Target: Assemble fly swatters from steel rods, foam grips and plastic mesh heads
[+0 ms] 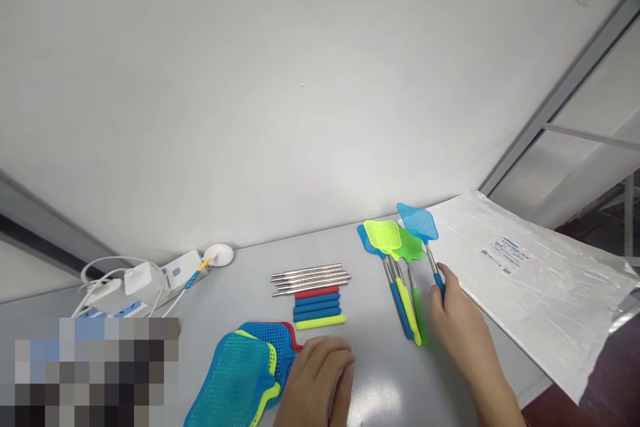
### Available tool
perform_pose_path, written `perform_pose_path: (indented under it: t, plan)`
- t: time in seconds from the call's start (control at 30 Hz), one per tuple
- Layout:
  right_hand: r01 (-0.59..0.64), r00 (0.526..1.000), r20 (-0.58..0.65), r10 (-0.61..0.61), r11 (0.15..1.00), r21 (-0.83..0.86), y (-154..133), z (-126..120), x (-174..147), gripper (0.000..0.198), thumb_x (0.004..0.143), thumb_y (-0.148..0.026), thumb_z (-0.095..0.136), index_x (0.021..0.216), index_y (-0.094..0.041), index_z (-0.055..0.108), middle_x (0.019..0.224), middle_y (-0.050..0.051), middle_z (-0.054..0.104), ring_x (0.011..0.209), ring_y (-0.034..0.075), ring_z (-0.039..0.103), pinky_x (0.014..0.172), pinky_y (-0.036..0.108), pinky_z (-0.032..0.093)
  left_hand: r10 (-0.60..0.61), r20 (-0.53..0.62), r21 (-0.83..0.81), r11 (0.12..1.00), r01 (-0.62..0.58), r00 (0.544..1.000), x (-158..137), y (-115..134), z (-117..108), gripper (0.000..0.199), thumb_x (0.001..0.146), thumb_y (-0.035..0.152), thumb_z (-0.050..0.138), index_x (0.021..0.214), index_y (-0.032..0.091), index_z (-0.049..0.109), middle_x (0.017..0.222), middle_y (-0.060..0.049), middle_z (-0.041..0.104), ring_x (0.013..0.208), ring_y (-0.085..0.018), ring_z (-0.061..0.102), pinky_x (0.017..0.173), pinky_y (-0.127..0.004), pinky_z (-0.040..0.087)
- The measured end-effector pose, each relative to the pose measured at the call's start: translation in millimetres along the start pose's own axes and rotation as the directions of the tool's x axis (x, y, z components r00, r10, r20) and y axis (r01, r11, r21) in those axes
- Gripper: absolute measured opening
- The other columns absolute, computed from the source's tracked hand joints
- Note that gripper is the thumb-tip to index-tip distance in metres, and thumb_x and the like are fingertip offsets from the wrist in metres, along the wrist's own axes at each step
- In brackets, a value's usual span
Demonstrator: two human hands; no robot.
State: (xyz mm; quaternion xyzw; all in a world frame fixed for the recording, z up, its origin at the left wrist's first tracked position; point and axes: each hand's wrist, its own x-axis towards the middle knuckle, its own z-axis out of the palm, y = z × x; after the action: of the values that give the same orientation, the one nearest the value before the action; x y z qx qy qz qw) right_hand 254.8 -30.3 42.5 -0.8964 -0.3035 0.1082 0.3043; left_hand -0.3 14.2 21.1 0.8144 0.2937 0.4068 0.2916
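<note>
Right hand [457, 323] on the right of the grey table [370, 373], fingers closed around the blue grip of a blue fly swatter [419, 223], just right of three assembled swatters [400, 267]. Left hand [320, 373] near, fingers loosely curled, resting beside a stack of loose swatter heads [245, 367]. Further back, coloured grips [319, 309] and metal rods [310, 277]. Far right, a plastic bag [525, 280].

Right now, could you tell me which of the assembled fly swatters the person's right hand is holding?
The blue-headed swatter farthest right; the right hand grips its blue handle, while the others lie untouched.
</note>
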Motion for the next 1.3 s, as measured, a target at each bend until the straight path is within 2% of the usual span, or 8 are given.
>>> perform_pose_path:
  t: [0.1,0.2,0.4,0.6,0.77,0.87,1.03,1.3]
  plan:
    - [-0.031,0.99,0.125,0.066,0.963,-0.268,-8.2,4.0,11.6,0.053,0.095,-0.032,0.027,0.145,-0.018,0.034,0.085,0.012,0.07,0.075,0.031,0.066,0.068,0.038,0.042,0.032,-0.033,0.142,0.989,-0.027,0.999,-4.4,-14.3,-10.4,0.015,0.094,0.02,0.051,0.097,0.026,0.065,0.099,-0.004,0.07,0.096,-0.022,0.061,0.084,-0.033,0.048]
    - [-0.009,0.981,0.181,0.076,0.938,-0.347,-15.4,10.9,12.1,0.049,0.095,-0.031,0.022,0.139,-0.018,0.037,0.09,0.013,0.07,0.075,0.031,0.066,0.064,0.037,0.042,-0.005,-0.026,0.295,0.955,0.013,1.0,-5.6,-23.6,-25.7,0.016,0.093,0.022,0.052,0.101,0.026,0.066,0.105,-0.004,0.069,0.104,-0.025,0.057,0.086,-0.038,0.045]
    - [0.066,0.974,0.223,0.029,0.911,-0.406,-19.2,18.2,-0.6,0.045,0.097,-0.035,0.02,0.136,-0.022,0.038,0.093,0.011,0.07,0.075,0.029,0.067,0.058,0.034,0.039,-0.123,-0.044,0.548,0.826,0.127,0.991,-1.0,-26.4,-35.9,0.021,0.091,0.023,0.052,0.101,0.028,0.07,0.118,-0.005,0.066,0.111,-0.031,0.05,0.087,-0.046,0.041]
    - [0.173,0.963,0.262,-0.068,0.899,-0.403,-12.5,14.4,-6.4,0.047,0.097,-0.045,0.021,0.133,-0.025,0.045,0.124,0.013,0.062,0.089,0.03,0.068,0.062,0.036,0.044,-0.176,-0.058,0.663,0.729,0.17,0.983,3.3,-20.6,-25.5,0.026,0.091,0.02,0.052,0.106,0.03,0.071,0.127,-0.006,0.061,0.115,-0.033,0.047,0.091,-0.051,0.038]
    - [0.317,0.938,0.265,-0.223,0.859,-0.402,-27.9,0.9,0.8,0.051,0.098,-0.05,0.021,0.134,-0.024,0.046,0.125,0.012,0.062,0.091,0.029,0.068,0.062,0.037,0.046,-0.2,-0.061,0.704,0.686,0.184,0.978,1.5,-19.0,-23.9,0.027,0.091,0.02,0.053,0.108,0.031,0.07,0.13,-0.006,0.059,0.114,-0.033,0.047,0.09,-0.052,0.037]
    - [0.545,0.825,0.394,-0.406,0.756,-0.362,-57.2,6.6,9.1,0.044,0.099,-0.044,0.025,0.13,-0.025,0.051,0.124,0.01,0.064,0.095,0.028,0.068,0.062,0.035,0.045,-0.219,-0.094,0.704,0.675,0.22,0.971,0.2,-15.8,-21.5,0.026,0.092,0.02,0.053,0.108,0.031,0.07,0.13,-0.006,0.059,0.116,-0.033,0.047,0.092,-0.054,0.036]
    - [0.844,0.507,0.593,-0.626,0.499,-0.194,-121.2,48.5,26.5,0.033,0.1,-0.033,0.033,0.111,-0.024,0.063,0.103,0.007,0.071,0.089,0.024,0.067,0.067,0.032,0.046,-0.22,-0.097,0.742,0.634,0.218,0.971,-1.7,-9.4,-14.0,0.02,0.091,0.021,0.057,0.105,0.029,0.068,0.134,-0.006,0.058,0.117,-0.032,0.047,0.097,-0.058,0.033]
    - [0.916,0.324,0.722,-0.612,0.393,-0.078,-170.9,112.3,42.4,0.027,0.095,-0.037,0.056,0.114,-0.018,0.062,0.114,0.007,0.064,0.096,0.019,0.063,0.084,0.04,0.053,-0.128,-0.004,0.728,0.68,0.091,0.992,-15.5,-14.5,-0.6,0.005,0.092,0.019,0.06,0.093,0.024,0.061,0.108,-0.003,0.067,0.106,-0.026,0.054,0.098,-0.057,0.03]
